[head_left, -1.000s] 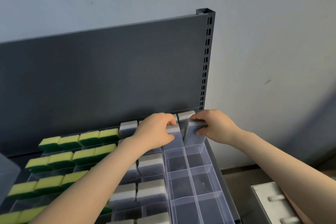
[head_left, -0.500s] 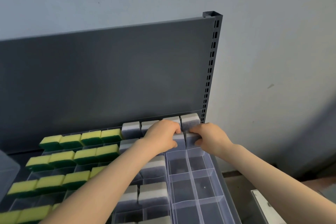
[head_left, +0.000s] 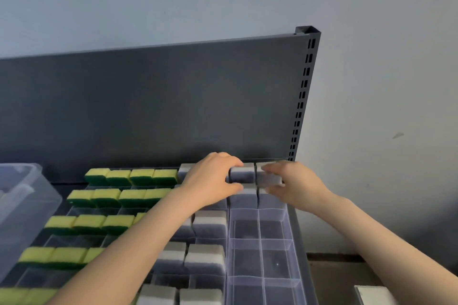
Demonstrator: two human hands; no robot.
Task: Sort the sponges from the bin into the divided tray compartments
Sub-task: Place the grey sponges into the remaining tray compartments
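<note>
Grey sponges go in at the tray's far right corner

Grey-and-white sponges are held at the far right corner of the divided tray (head_left: 292,238). The left hand (head_left: 210,181) is curled around one grey sponge (head_left: 242,173), thumb on its near face and fingers over its top, in the back row. The right hand (head_left: 295,184) pinches a second grey sponge (head_left: 269,179) just beside it, tilted over the rightmost column; motion blur hides the fingertips. Two more grey pieces sit directly below these, in the next row.

Seven other grey sponges show in the tray's middle columns, partly behind the left forearm. Yellow-and-green sponges (head_left: 131,176) fill the left columns: four in the back row, four in the second, about four in the third, three in the fourth, two at the near edge. Six clear compartments in the two right columns hold nothing.

Past the tray's left edge stands a clear plastic bin (head_left: 29,208). Behind everything rises a dark grey shelf back panel (head_left: 158,106) with a slotted upright (head_left: 303,96).
</note>
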